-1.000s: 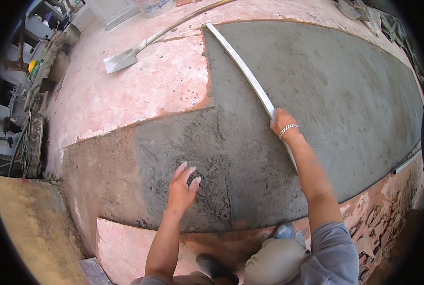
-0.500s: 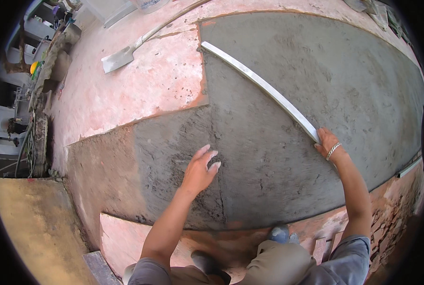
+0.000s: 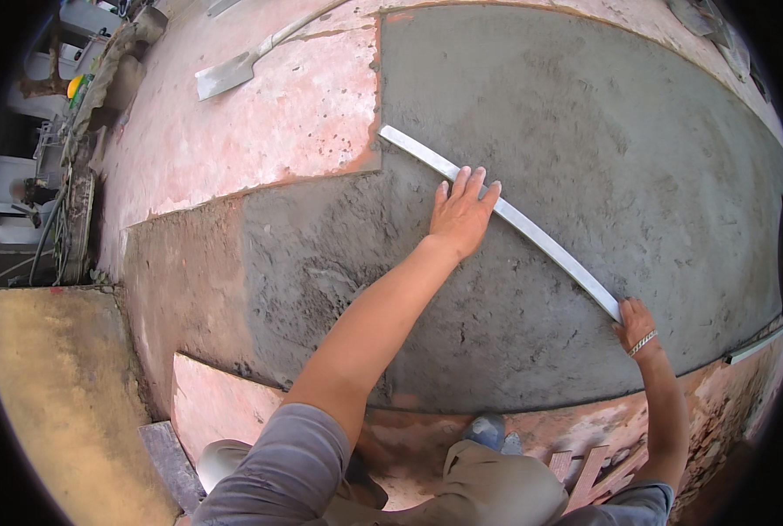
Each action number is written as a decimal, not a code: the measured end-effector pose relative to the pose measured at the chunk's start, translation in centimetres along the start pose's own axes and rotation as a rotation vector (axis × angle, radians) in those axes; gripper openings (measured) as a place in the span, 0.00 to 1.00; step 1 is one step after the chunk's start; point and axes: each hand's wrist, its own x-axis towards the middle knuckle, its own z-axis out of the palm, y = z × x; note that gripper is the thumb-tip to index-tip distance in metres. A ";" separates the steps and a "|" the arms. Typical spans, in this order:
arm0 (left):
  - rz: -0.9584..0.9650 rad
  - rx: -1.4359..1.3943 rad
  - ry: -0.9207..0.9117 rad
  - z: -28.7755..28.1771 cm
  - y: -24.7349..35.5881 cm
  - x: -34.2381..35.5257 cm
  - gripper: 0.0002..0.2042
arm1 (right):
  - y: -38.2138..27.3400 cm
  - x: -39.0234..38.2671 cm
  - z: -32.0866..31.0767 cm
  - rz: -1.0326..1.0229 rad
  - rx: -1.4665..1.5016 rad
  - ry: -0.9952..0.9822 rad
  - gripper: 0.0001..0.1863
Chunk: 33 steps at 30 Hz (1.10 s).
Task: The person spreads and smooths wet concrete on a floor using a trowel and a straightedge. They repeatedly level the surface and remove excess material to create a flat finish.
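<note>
A long, silvery metal straightedge lies slantwise on the wet grey cement; the fisheye picture makes it look bent. Its near right end is in my right hand, fingers closed around it, a chain bracelet on the wrist. Toward its far end, my left hand reaches across with fingers stretched out and slightly apart, the fingertips over the bar. Whether those fingers press on it I cannot tell. Rougher, darker cement spreads left of the bar, under my left forearm.
A shovel rests on the pinkish old floor at the far left. Another metal bar lies at the right edge of the cement. Below are my boot, broken brick pieces and a yellowish slab.
My left hand has moved forward and right from over the rough cement to the straightedge. My right hand and the bar now appear lower and farther right; the view has shifted too.
</note>
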 end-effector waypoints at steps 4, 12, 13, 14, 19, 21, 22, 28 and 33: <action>0.023 0.015 -0.109 0.5 -0.2 0.6 0.20 | 1.2 -0.9 0.5 0.027 0.000 -0.002 0.31; 0.055 -0.005 -0.152 1.2 0.8 -2.6 0.16 | 2.2 -3.1 0.9 0.078 0.021 -0.017 0.29; 0.047 -0.022 -0.146 1.2 0.8 -3.6 0.16 | 2.0 -3.4 0.9 0.072 0.039 0.012 0.29; 0.037 -0.035 -0.133 1.0 0.8 -4.5 0.16 | 1.8 -3.7 0.9 0.082 0.012 -0.023 0.28; 0.055 0.024 -0.235 -2.3 1.0 -8.5 0.16 | -0.1 -4.9 0.0 0.101 -0.003 -0.058 0.25; 0.061 0.021 -0.158 -4.4 0.1 -8.2 0.15 | -1.3 -5.1 -1.0 -0.005 0.089 0.119 0.25; 0.070 0.023 -0.061 -5.5 -0.8 -7.2 0.15 | -2.0 -5.1 -1.5 -0.034 0.135 0.184 0.25; 0.101 -0.017 0.167 -10.5 -4.5 -4.5 0.14 | -6.7 -3.0 -3.8 -0.072 0.176 0.415 0.28; -0.027 0.040 -0.212 -9.4 -5.1 -4.3 0.15 | -7.8 -2.8 -3.2 -0.071 0.113 0.356 0.24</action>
